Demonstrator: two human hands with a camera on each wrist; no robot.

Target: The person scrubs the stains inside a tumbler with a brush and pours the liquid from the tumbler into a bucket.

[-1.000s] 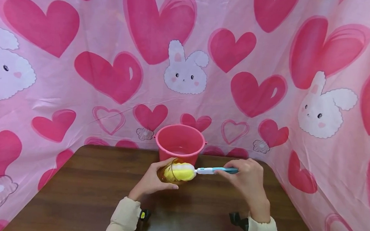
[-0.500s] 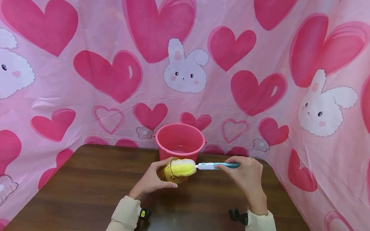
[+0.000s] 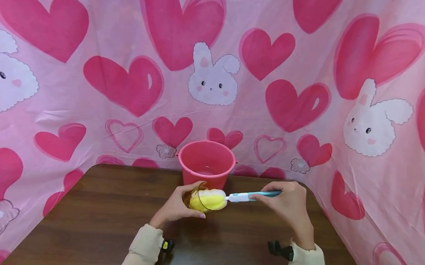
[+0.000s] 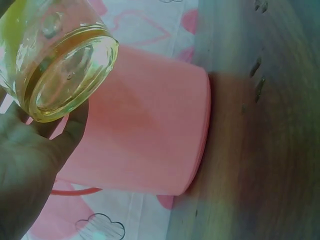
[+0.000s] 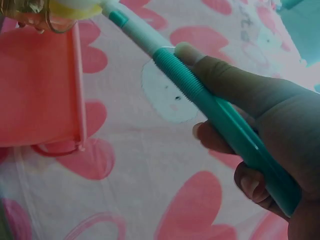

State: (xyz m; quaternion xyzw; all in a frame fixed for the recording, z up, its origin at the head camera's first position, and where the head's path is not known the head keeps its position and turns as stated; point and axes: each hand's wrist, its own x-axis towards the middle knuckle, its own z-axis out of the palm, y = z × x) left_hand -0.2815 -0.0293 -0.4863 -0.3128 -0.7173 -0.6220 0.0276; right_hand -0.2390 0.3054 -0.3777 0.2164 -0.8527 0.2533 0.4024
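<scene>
My left hand point(image 3: 176, 205) grips an amber glass cup point(image 4: 70, 75) that lies on its side in the air, its mouth toward the right. My right hand point(image 3: 288, 199) holds the teal and white handle point(image 5: 200, 97) of a sponge cup brush. The brush's yellow and white sponge head point(image 3: 213, 199) sits partly inside the cup, with its near end sticking out of the mouth. In the right wrist view the thumb lies along the handle and the fingers curl under it. The cup hides part of the left fingers in the head view.
Just behind the hands a pink bucket point(image 3: 206, 175) stands on the dark wooden table point(image 3: 123, 207), near its back edge. A pink cloth point(image 3: 249, 110) with hearts and rabbits hangs behind and at both sides.
The brush handle rose slightly, then dropped and shifted a little right with my right hand. The sponge head sits a bit farther right. My left hand stays nearly in place on the cup.
</scene>
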